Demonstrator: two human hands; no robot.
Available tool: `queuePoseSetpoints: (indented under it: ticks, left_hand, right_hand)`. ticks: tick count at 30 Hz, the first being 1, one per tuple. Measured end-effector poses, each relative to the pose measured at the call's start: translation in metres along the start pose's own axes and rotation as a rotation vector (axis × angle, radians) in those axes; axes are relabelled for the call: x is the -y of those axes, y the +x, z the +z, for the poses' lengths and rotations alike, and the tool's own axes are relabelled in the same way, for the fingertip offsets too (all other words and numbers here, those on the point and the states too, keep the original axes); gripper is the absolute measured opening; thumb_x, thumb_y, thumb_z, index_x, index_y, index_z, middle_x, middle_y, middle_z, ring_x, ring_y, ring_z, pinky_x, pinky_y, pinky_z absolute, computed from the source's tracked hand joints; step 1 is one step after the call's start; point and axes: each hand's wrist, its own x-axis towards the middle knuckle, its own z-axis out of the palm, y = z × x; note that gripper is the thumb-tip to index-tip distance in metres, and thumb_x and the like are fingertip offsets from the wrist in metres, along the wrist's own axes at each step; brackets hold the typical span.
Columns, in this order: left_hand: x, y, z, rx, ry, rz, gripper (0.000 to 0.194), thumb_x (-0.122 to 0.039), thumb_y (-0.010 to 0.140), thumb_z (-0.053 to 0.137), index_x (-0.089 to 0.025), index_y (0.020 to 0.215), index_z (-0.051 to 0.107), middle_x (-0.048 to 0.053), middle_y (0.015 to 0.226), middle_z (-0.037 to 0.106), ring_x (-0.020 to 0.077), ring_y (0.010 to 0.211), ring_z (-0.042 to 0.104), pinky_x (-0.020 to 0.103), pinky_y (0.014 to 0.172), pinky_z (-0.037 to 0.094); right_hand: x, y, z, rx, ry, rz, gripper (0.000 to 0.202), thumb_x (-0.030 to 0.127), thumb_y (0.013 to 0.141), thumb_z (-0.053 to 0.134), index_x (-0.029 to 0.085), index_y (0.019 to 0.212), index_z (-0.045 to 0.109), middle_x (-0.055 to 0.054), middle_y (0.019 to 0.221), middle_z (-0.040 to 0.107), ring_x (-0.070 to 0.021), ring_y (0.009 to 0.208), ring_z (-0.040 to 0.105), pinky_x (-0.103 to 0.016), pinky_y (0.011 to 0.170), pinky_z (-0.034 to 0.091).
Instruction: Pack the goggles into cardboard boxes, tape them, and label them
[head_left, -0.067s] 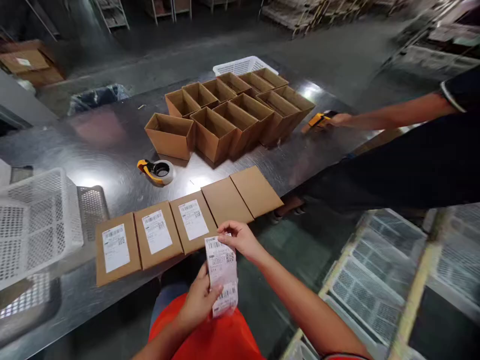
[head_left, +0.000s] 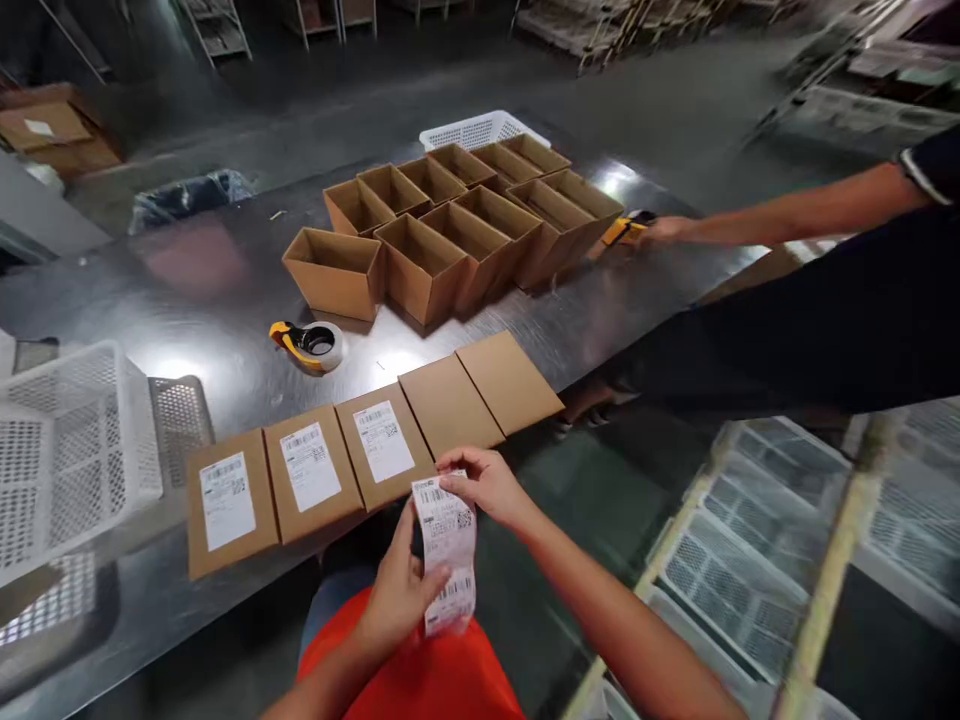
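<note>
A strip of printed shipping labels hangs between my hands, in front of the table edge. My left hand grips the strip by its left side, thumb across the front. At its top edge, my right hand pinches the strip between thumb and fingers. Just beyond lies a row of flat-lying brown boxes. Three carry white labels, among them the left box and the box closest to my hands. Two more, a plain box and the rightmost box, show no label.
Several open cartons stand upright on the metal table. A tape dispenser lies nearer. White mesh baskets are at the left, with another basket behind. At right, a co-worker's hand holds another tape dispenser.
The view has shifted slightly. The co-worker's hand and tape dispenser have moved a little left, toward the open cartons. My hands keep hold of the label strip.
</note>
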Motion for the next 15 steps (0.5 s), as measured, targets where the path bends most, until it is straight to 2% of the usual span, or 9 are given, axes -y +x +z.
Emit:
queuePoseSetpoints:
  ticks: [2,3,5,6,8,11,13,15]
  left_hand:
    - [-0.013,0.010,0.008,-0.015,-0.126,-0.008,0.086,-0.051,0.068,0.078,-0.023,0.142,0.043,0.014,0.134,0.060,0.0288,0.109,0.064,0.042,0.094,0.051]
    - [-0.020,0.017,0.011,-0.029,-0.173,-0.002,0.078,-0.050,0.067,0.079,-0.022,0.134,0.051,0.013,0.130,0.063,0.0272,0.105,0.065,0.038,0.089,0.053]
    - [-0.034,0.033,0.018,-0.093,-0.212,0.046,0.050,-0.047,0.066,0.080,-0.018,0.104,0.065,0.012,0.123,0.066,0.0248,0.100,0.066,0.033,0.083,0.054]
    - [-0.040,0.041,0.021,-0.133,-0.218,0.064,0.040,-0.046,0.067,0.080,-0.017,0.090,0.065,0.012,0.120,0.067,0.0236,0.097,0.067,0.031,0.080,0.053]
    - [-0.047,0.055,0.026,-0.185,-0.211,0.062,0.037,-0.047,0.067,0.079,-0.016,0.077,0.063,0.010,0.111,0.070,0.0210,0.086,0.067,0.029,0.072,0.052]
    - [-0.041,0.069,0.033,-0.220,-0.167,0.008,0.044,-0.056,0.069,0.075,-0.014,0.077,0.066,0.006,0.080,0.072,0.0173,0.068,0.063,0.027,0.063,0.048]
    - [-0.027,0.072,0.040,-0.263,-0.182,-0.037,0.049,-0.061,0.069,0.072,-0.013,0.074,0.066,0.003,0.066,0.067,0.0148,0.061,0.058,0.025,0.058,0.045]
    - [-0.008,0.072,0.050,-0.285,-0.245,-0.111,0.051,-0.062,0.063,0.077,-0.013,0.072,0.065,0.002,0.063,0.065,0.0133,0.058,0.056,0.024,0.056,0.043]
  right_hand:
    - [0.002,-0.006,-0.007,-0.012,-0.053,-0.015,0.025,0.033,0.064,0.078,0.018,0.084,0.073,-0.002,0.078,0.070,-0.0155,0.068,0.062,-0.027,0.062,0.050]
    - [0.003,-0.008,-0.010,-0.022,-0.084,-0.031,0.024,0.032,0.066,0.077,0.018,0.085,0.074,-0.003,0.079,0.071,-0.0158,0.069,0.062,-0.026,0.062,0.050]
    - [0.007,-0.011,-0.015,-0.038,-0.125,-0.058,0.021,0.030,0.068,0.076,0.019,0.086,0.075,-0.003,0.079,0.071,-0.0155,0.068,0.062,-0.026,0.061,0.049]
    - [0.008,-0.011,-0.018,-0.044,-0.133,-0.062,0.019,0.029,0.069,0.075,0.019,0.085,0.076,-0.002,0.077,0.071,-0.0150,0.066,0.062,-0.025,0.060,0.048]
    - [0.008,-0.011,-0.023,-0.048,-0.146,-0.053,0.015,0.031,0.072,0.074,0.019,0.082,0.076,-0.001,0.069,0.069,-0.0134,0.059,0.058,-0.024,0.055,0.046]
    - [0.001,-0.002,-0.033,-0.061,-0.202,-0.080,0.013,0.032,0.075,0.073,0.019,0.073,0.075,0.000,0.065,0.065,-0.0126,0.057,0.055,-0.024,0.053,0.044]
    - [-0.006,0.016,-0.042,-0.095,-0.229,-0.149,0.013,0.031,0.074,0.074,0.019,0.071,0.074,-0.003,0.076,0.067,-0.0144,0.068,0.060,-0.026,0.061,0.048]
    - [-0.014,0.047,-0.051,-0.155,-0.253,-0.205,0.011,0.029,0.073,0.075,0.019,0.071,0.074,-0.006,0.091,0.067,-0.0178,0.082,0.063,-0.030,0.073,0.050]
